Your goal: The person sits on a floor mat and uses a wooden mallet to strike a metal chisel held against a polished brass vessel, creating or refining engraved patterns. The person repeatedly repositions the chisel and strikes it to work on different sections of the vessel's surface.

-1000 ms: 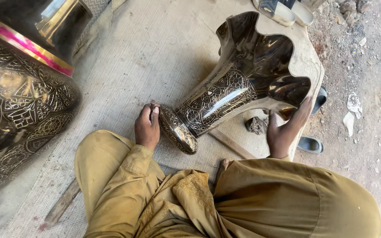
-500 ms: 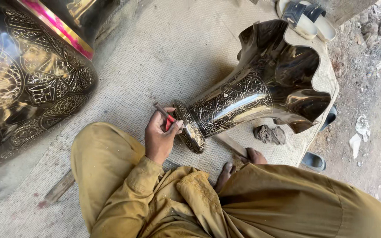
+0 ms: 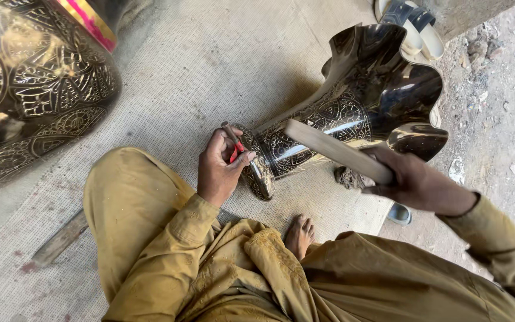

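Observation:
A dark engraved metal vase [image 3: 353, 113] with a wavy flared mouth lies on its side on a woven mat [image 3: 210, 65]. Its round base [image 3: 259, 170] points toward me. My left hand [image 3: 222, 167] grips a thin chisel with a red band [image 3: 235, 149], its tip set against the vase's base. My right hand [image 3: 412, 179] is raised over the vase's neck and holds a flat wooden stick [image 3: 335, 150] that points left toward the chisel. My bare foot [image 3: 299, 235] rests just below the vase.
A much larger engraved vessel [image 3: 37, 89] with a pink band fills the upper left. A wooden strip [image 3: 61, 238] lies on the mat at the left. Sandals [image 3: 415, 27] sit at the top right; gravel ground [image 3: 502, 107] lies to the right.
My right hand left the vase's mouth, dropped out of sight, then came up holding the wooden stick. My left hand took up the chisel and set it on the base.

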A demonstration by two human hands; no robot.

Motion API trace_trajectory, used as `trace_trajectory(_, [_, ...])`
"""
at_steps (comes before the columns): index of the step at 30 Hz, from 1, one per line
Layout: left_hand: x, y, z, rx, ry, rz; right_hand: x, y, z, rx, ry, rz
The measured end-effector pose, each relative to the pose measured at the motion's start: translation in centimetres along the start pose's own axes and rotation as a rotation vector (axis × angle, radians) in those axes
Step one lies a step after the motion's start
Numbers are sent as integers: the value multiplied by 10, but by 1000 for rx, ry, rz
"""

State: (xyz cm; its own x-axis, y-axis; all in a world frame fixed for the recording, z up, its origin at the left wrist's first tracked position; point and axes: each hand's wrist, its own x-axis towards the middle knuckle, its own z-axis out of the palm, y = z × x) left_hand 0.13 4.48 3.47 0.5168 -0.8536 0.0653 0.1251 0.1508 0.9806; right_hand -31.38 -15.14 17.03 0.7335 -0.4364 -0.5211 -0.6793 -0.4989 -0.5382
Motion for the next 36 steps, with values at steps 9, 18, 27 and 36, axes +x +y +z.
trace_trajectory(9, [2, 16, 5, 92, 9, 32, 72, -138, -13, -684, 349, -358])
trace_trajectory(18, [7, 29, 2, 213, -96, -28, 86, -142, -23, -898, 335, -261])
trace_trajectory(27, [8, 25, 3, 202, -155, -11, 82, -140, -10, -691, 429, -344])
trace_trajectory(36, [2, 22, 6, 229, -66, 9, 82, -156, -16, -787, 433, -326])
